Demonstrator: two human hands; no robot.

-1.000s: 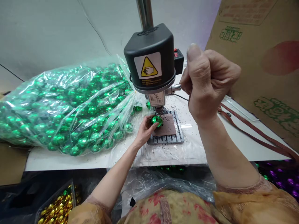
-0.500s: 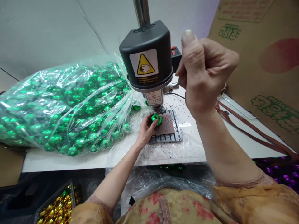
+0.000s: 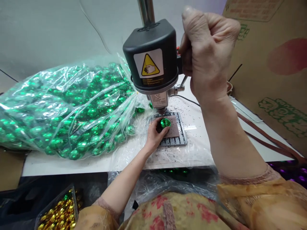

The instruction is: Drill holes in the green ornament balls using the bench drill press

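My left hand pinches a shiny green faceted ball between thumb and fingers. The ball rests over a brown board on the slotted metal base, just below the chuck of a bench drill press. A yellow warning label marks its black housing. Raised at the right of the housing, my right hand is closed round the feed lever of the press. Most of that lever is hidden by the fingers.
A big clear bag of green balls fills the table's left side. Dark shavings lie around the base. A cardboard box stands right, with brown straps nearby. Below left is a bin of gold balls; purple balls sit lower right.
My left hand has shifted slightly right with the green ball, bringing it more under the chuck. My right hand has risen and moved a little left, and the lever has turned.
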